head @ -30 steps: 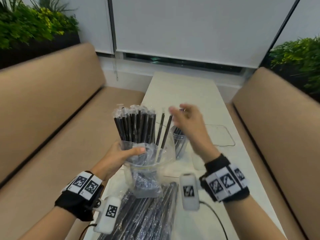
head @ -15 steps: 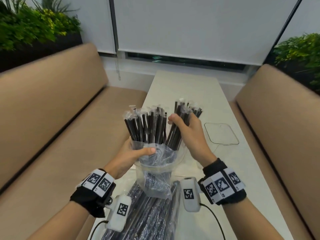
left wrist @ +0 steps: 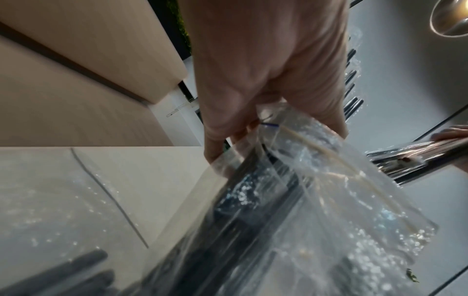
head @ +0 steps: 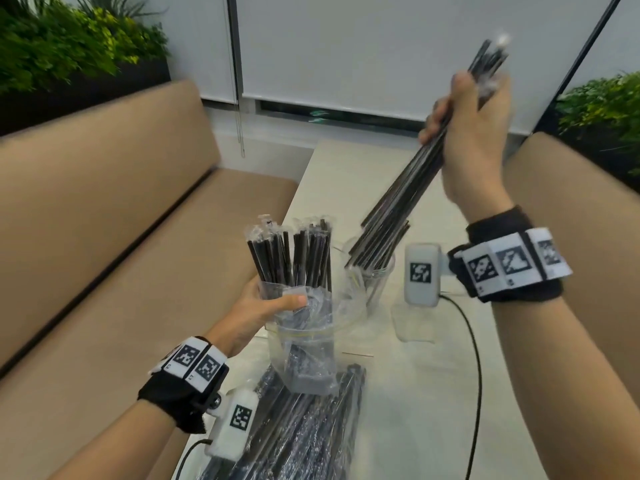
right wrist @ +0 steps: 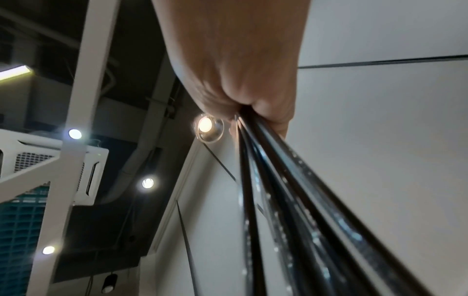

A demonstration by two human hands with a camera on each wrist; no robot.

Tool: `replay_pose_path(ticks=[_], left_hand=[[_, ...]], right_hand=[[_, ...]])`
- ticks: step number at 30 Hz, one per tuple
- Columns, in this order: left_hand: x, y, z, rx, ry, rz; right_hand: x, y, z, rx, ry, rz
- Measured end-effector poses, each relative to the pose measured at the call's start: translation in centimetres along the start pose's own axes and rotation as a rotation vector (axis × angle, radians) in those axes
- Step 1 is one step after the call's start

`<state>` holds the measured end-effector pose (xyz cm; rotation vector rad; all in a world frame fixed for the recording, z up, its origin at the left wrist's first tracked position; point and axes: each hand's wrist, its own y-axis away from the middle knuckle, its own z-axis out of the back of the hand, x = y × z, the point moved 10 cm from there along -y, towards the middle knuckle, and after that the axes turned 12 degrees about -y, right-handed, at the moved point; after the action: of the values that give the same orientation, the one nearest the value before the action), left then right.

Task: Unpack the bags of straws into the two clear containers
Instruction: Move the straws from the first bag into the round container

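Observation:
My left hand (head: 277, 296) grips an opened clear bag of black wrapped straws (head: 294, 258), held upright over the table's near end. The left wrist view shows the fingers (left wrist: 266, 84) curled round the crinkled bag (left wrist: 316, 200). My right hand (head: 462, 109) is raised high and grips a bundle of black straws (head: 405, 188). The bundle slants down-left, its lower ends at the mouth of a clear container (head: 375, 275) that holds a few straws. In the right wrist view the fist (right wrist: 243, 76) is closed on the straws (right wrist: 291, 200). A wider clear container (head: 351, 306) stands behind the bag.
More sealed bags of black straws (head: 298, 431) lie on the pale table (head: 415, 393) nearest to me. A flat clear lid (head: 414, 322) lies right of the containers. Tan benches (head: 104, 220) flank the table, with plants behind them.
My right hand has pulled a bundle of straws out of the bag and lifted it up and to the right, over the farther container. The left hand still holds the bag.

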<state>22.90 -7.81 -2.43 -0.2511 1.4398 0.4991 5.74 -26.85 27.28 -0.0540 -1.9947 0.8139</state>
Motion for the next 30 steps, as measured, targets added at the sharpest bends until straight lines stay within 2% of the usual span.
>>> replay_pose_path(ticks=[4, 7, 12, 16, 19, 22, 27, 29, 30], left_hand=[[1.3, 0.4, 1.5, -0.052, -0.012, 0.016], [0.5, 1.1, 1.5, -0.056, 0.007, -0.019], [0.0, 2.0, 1.3, -0.050, 0.008, -0.044], [0.7, 1.9, 1.7, -0.059, 0.032, -0.012], [1.3, 1.8, 1.8, -0.064, -0.015, 0.000], [1.4, 1.8, 1.8, -0.067, -0.031, 0.012], [1.3, 1.7, 1.6, -0.061, -0.013, 0.021], [1.3, 1.7, 1.7, -0.061, -0.018, 0.026], [1.1, 1.8, 1.7, -0.059, -0.016, 0.028]], right_hand=[[3.3, -2.9, 1.8, -0.094, -0.066, 0.191], [1.6, -2.4, 2.6, -0.184, 0.124, 0.256], [-8.3, 1.0, 2.2, -0.100, 0.387, 0.123], [-13.5, 3.8, 3.0, -0.112, 0.447, 0.030], [-16.3, 5.6, 3.4, -0.080, 0.398, -0.059], [-17.6, 6.5, 3.3, -0.023, 0.391, -0.084], [-18.2, 6.7, 2.9, 0.096, 0.695, -0.142], [-17.8, 6.5, 2.4, 0.156, 0.727, -0.202], [-16.9, 6.2, 1.7, 0.200, 0.735, -0.184]])
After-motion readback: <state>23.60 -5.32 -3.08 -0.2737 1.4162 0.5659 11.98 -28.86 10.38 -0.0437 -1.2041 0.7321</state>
